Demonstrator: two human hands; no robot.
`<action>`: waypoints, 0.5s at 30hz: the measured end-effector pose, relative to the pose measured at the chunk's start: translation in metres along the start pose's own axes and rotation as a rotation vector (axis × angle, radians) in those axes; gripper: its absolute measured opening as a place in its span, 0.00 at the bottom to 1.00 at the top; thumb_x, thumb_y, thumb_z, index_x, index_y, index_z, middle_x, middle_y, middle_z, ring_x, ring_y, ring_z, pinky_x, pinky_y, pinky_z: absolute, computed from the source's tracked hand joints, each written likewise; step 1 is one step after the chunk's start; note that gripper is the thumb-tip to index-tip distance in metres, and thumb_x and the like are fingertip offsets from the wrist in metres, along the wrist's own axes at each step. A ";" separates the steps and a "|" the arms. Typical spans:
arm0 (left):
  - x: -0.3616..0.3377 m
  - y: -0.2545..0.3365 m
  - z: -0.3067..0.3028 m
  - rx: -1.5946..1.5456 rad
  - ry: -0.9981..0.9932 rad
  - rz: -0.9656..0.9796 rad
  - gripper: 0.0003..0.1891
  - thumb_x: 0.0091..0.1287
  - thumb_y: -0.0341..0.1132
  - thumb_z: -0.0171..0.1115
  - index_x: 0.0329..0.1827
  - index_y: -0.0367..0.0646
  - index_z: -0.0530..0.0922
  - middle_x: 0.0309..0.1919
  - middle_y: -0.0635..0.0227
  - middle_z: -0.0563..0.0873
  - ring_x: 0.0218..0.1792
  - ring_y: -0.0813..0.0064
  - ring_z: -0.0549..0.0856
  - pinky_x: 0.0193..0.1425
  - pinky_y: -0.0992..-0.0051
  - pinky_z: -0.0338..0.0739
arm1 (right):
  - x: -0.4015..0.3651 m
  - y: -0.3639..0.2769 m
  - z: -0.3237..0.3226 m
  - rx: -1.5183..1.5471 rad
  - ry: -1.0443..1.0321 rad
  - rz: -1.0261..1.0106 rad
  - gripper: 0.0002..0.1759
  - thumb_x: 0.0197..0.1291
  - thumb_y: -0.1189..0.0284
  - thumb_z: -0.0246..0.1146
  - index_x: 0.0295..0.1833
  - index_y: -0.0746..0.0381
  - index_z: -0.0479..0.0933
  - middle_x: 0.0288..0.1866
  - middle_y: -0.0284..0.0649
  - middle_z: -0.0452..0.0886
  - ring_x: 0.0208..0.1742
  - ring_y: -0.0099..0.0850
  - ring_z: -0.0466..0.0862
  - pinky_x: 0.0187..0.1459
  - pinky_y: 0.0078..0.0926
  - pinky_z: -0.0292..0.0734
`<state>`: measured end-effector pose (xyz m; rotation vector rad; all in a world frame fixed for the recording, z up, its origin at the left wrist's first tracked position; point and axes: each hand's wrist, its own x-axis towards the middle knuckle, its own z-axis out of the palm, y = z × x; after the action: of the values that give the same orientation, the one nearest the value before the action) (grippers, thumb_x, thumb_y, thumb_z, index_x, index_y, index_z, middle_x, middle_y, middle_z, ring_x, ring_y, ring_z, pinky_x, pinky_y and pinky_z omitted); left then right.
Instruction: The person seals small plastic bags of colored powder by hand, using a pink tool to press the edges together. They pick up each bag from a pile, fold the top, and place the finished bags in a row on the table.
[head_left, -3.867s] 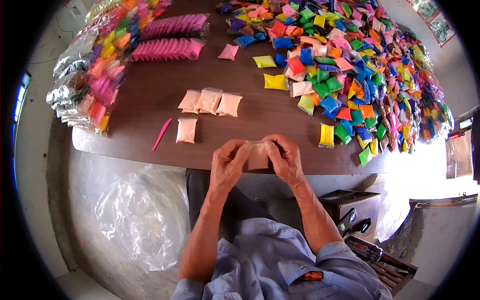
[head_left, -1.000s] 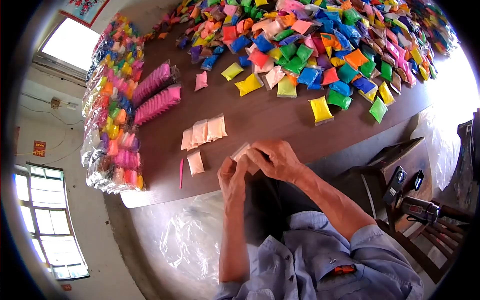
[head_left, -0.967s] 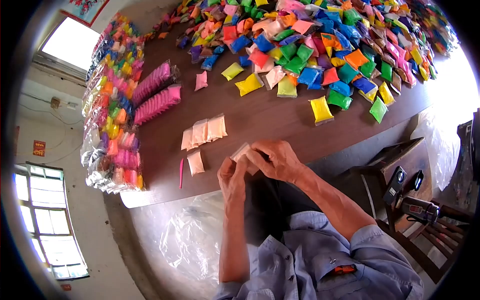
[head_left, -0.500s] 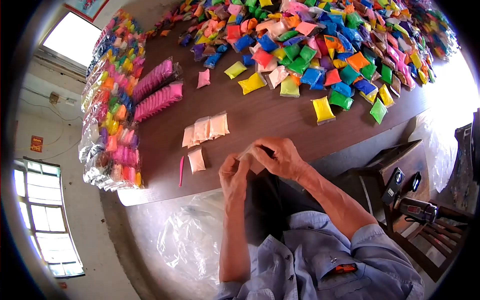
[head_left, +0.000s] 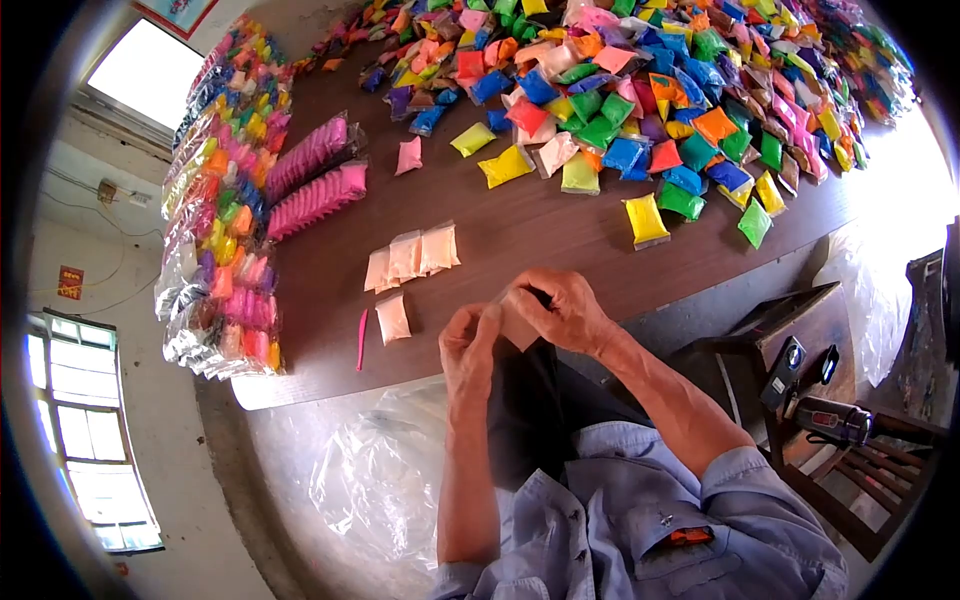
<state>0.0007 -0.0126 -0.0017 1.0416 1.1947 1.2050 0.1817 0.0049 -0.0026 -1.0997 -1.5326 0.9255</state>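
Between my two hands, at the front edge of the table, is a small peach-coloured clay packet in clear plastic. My left hand pinches it at its left edge, thumb upright. The fingers of my right hand close on its upper right part and cover some of it. Left of my hands a single peach packet lies on the table, beside a thin pink plastic stick. Just behind them several peach packets lie overlapping in a row.
A big heap of coloured packets covers the back of the brown table. Bundled pink packets and a long stack of bagged packets line the left side. A wooden stool with a flask stands at right.
My right hand has shifted slightly, and more of the peach packet shows below its fingers. My left hand stays almost in place. The packets on the table have not moved.
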 end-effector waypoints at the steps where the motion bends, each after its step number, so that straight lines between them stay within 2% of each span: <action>1: 0.000 0.001 0.001 -0.001 -0.001 0.000 0.09 0.78 0.35 0.69 0.46 0.37 0.88 0.36 0.79 0.86 0.37 0.90 0.79 0.44 0.85 0.72 | 0.000 0.003 0.002 0.031 0.032 0.013 0.11 0.72 0.68 0.65 0.48 0.66 0.85 0.35 0.45 0.87 0.32 0.28 0.85 0.35 0.29 0.81; 3: -0.001 0.005 0.005 -0.078 -0.023 -0.013 0.09 0.79 0.35 0.69 0.47 0.38 0.88 0.35 0.79 0.86 0.36 0.90 0.79 0.44 0.85 0.72 | 0.000 0.005 0.002 0.062 0.064 0.027 0.12 0.73 0.67 0.65 0.48 0.66 0.85 0.34 0.45 0.87 0.32 0.28 0.85 0.35 0.29 0.81; 9: 0.000 0.001 0.000 -0.044 -0.022 0.010 0.09 0.80 0.35 0.68 0.44 0.38 0.87 0.34 0.81 0.84 0.36 0.90 0.78 0.41 0.85 0.71 | 0.001 0.003 0.001 0.004 0.036 -0.012 0.11 0.73 0.67 0.64 0.46 0.65 0.84 0.34 0.46 0.87 0.32 0.30 0.85 0.34 0.30 0.81; 11: 0.000 0.001 0.003 -0.007 -0.012 0.010 0.10 0.79 0.35 0.68 0.41 0.38 0.85 0.32 0.81 0.83 0.35 0.90 0.77 0.39 0.84 0.70 | 0.001 0.006 0.001 -0.067 0.010 -0.016 0.18 0.75 0.58 0.63 0.47 0.63 0.86 0.39 0.49 0.91 0.35 0.40 0.91 0.38 0.34 0.88; 13: -0.002 0.008 0.005 0.029 -0.001 0.011 0.11 0.78 0.36 0.68 0.38 0.37 0.84 0.31 0.81 0.82 0.34 0.90 0.76 0.38 0.82 0.69 | 0.000 0.005 0.002 -0.037 0.032 0.000 0.18 0.76 0.59 0.63 0.47 0.63 0.86 0.39 0.49 0.91 0.35 0.40 0.91 0.37 0.33 0.88; 15: -0.004 0.018 0.006 0.388 -0.074 0.009 0.14 0.75 0.38 0.70 0.33 0.36 0.82 0.27 0.80 0.78 0.32 0.88 0.73 0.35 0.79 0.67 | 0.000 0.003 0.001 -0.007 0.055 0.017 0.17 0.76 0.59 0.63 0.48 0.64 0.86 0.39 0.49 0.91 0.35 0.39 0.91 0.37 0.33 0.88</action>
<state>0.0044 -0.0143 0.0169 1.3658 1.3989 0.9512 0.1811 0.0058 -0.0060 -1.1353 -1.4849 0.8949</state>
